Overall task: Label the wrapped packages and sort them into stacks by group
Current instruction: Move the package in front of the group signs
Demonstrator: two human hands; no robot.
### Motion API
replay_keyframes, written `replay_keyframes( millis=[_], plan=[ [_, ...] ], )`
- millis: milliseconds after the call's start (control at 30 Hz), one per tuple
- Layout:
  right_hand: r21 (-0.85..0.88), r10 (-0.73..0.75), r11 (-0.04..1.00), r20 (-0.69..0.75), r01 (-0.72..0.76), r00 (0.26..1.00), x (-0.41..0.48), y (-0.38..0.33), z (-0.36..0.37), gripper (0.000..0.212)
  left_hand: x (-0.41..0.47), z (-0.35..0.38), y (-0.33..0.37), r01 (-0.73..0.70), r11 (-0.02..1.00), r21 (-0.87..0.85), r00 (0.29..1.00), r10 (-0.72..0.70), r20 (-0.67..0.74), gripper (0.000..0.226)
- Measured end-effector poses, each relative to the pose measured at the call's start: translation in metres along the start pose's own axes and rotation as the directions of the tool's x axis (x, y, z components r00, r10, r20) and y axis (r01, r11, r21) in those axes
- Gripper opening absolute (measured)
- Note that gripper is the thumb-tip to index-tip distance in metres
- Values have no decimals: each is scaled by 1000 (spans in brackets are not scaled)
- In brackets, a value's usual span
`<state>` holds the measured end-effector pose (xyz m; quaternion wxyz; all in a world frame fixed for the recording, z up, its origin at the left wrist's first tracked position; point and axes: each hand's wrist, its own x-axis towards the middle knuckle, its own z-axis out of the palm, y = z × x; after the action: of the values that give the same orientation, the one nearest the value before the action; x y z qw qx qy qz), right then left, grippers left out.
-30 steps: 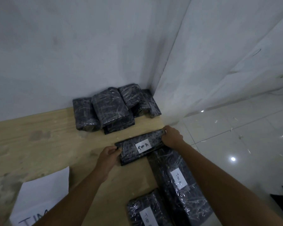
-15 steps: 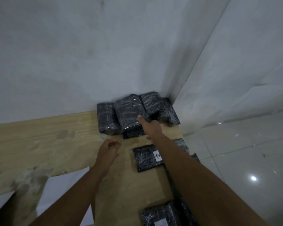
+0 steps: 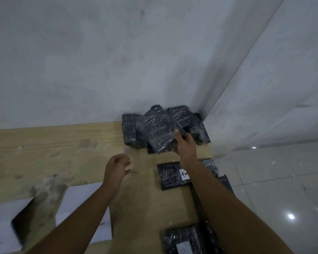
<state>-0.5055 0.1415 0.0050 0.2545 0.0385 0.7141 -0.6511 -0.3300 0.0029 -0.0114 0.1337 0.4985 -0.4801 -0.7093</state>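
- My right hand (image 3: 184, 144) grips a black film-wrapped rectangular package (image 3: 157, 133) at its right edge, thumb on the front face. The package is tilted over the pile.
- That pile of unlabelled black wrapped packages (image 3: 129, 131) sits in the far corner of the pale wooden surface (image 3: 62, 143), against the white wall (image 3: 117, 61).
- My left hand (image 3: 117, 166) hovers above the surface, fingers loosely curled, holding nothing.
- A flat black package with a white handwritten label (image 3: 170, 177) lies nearer than the pile, partly under my right forearm.
- Another black wrapped package (image 3: 182, 239) lies at the near edge.
- White paper sheets (image 3: 81, 202) lie near left.
- A glossy tiled floor (image 3: 273, 180) shows on the right.
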Motion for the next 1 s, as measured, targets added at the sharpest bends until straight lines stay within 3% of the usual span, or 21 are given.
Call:
replay_keyframes(
  millis=[100,200,367,533,667,900,1000],
  plan=[
    [-30,-3,1000,37,4,999,-24,6,-15,34,-13,-9,-4,2,997,-78,998,-6,-55,48],
    [-243,-30,968,134,62,991,-49,20,-29,43,-34,-19,-16,-27,997,-75,996,21,-81,53],
    [-487,-54,847,316,212,947,-96,43,-36,60,-85,-41,-51,-113,976,185,994,110,25,28],
    [-732,-1,646,281,215,960,-125,85,-36,49,-117,-76,-97,-71,907,415,997,48,65,28],
    [-737,191,649,399,190,897,-147,105,-30,38,-134,-101,-125,-20,886,464,1000,7,29,27],
    [-786,346,572,491,235,800,-168,136,-23,43,-154,-140,-151,54,881,470,999,-51,-20,21],
    [-789,404,573,509,224,760,-172,146,-21,43,-150,-151,-161,70,815,575,998,-53,-47,24]
  ],
)
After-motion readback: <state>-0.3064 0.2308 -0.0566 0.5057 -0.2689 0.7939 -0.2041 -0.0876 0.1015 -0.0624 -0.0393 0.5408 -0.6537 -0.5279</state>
